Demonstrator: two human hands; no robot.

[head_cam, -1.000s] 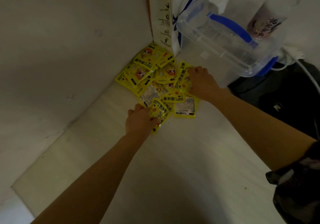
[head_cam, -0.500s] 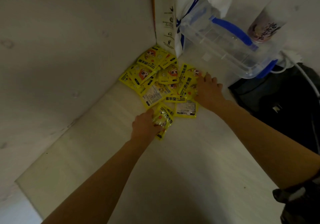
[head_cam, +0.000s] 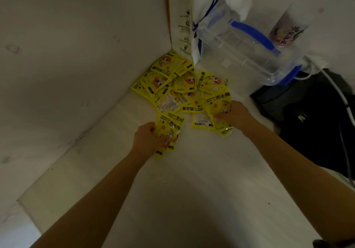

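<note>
Several yellow printed packets (head_cam: 173,83) lie scattered in the corner of a pale surface (head_cam: 192,180) against a white wall. My left hand (head_cam: 148,139) grips a small bunch of these yellow packets (head_cam: 171,125) at the near edge of the pile. My right hand (head_cam: 235,114) holds other yellow packets (head_cam: 219,106) at the pile's right side, fingers curled over them and the packets lifted at one edge.
A clear plastic box (head_cam: 247,55) with blue handles stands behind the pile on the right. A white paper bag (head_cam: 187,23) leans in the corner. A printed cup (head_cam: 286,34) sits behind the box. A black bag (head_cam: 315,117) and a white cable (head_cam: 336,90) lie to the right.
My right hand has pulled back toward me from the pile's middle, taking packets with it. My left hand has drawn its bunch of packets slightly nearer.
</note>
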